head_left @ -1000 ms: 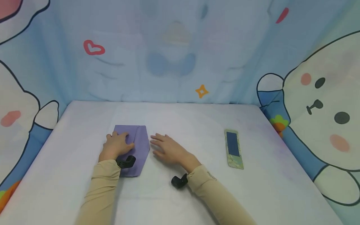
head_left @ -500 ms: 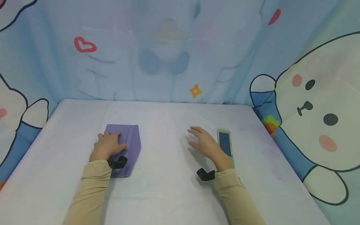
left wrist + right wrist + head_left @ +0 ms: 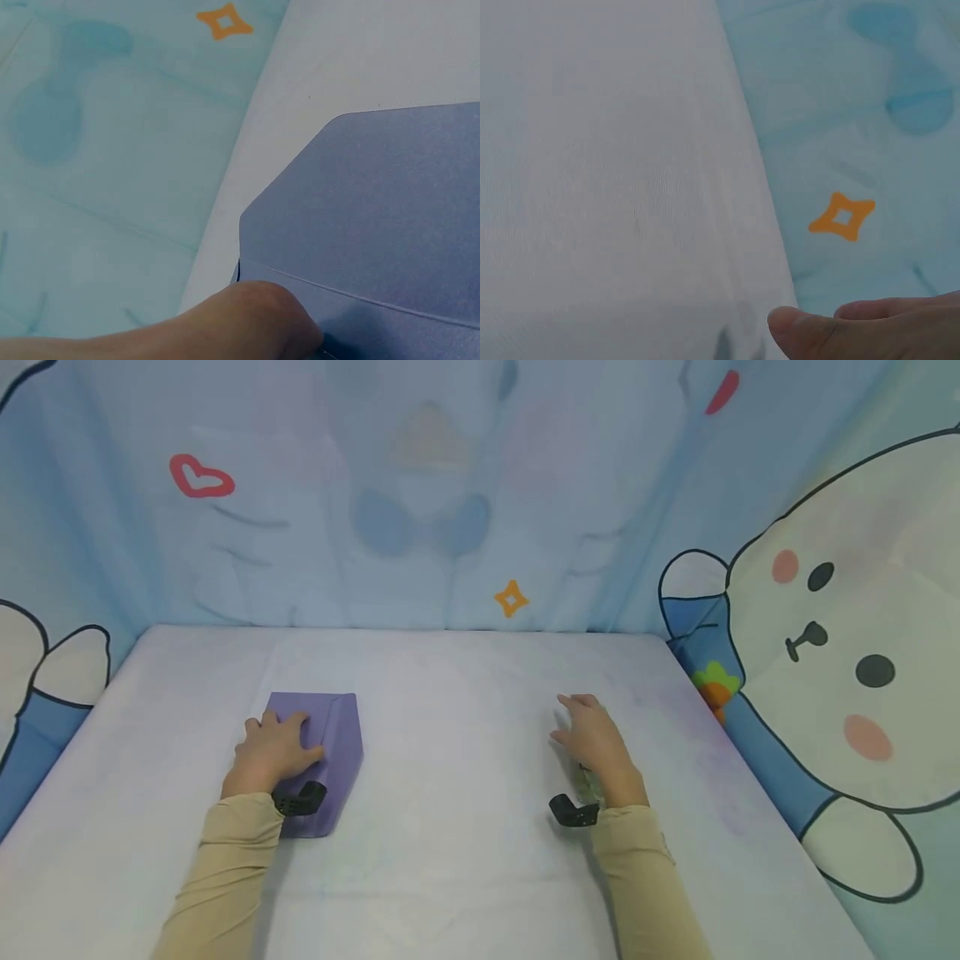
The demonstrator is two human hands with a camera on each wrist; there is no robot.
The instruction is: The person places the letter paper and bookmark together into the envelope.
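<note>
A purple envelope (image 3: 341, 760) lies on the left part of the table, its flap side up with a crease along its length. My left hand (image 3: 272, 750) rests on it with fingers spread. In the left wrist view the thumb (image 3: 262, 319) presses on the envelope (image 3: 375, 195) close to the fold line. On the right, my right hand (image 3: 600, 739) is over a flat card with a green patterned border (image 3: 588, 787), its fingers extended. Most of the card is hidden beneath the hand and wrist. The right wrist view shows only the thumb and a finger (image 3: 870, 330) above the white cloth.
A white cloth covers the table (image 3: 450, 777). Behind it hangs a light blue curtain (image 3: 300, 527) with cartoon prints. Black wrist cameras sit on the left wrist (image 3: 303, 799) and right wrist (image 3: 573, 812).
My right hand has left the envelope's right side and moved right, over the card. My left hand has stayed on the envelope, while the head view has shifted slightly.
</note>
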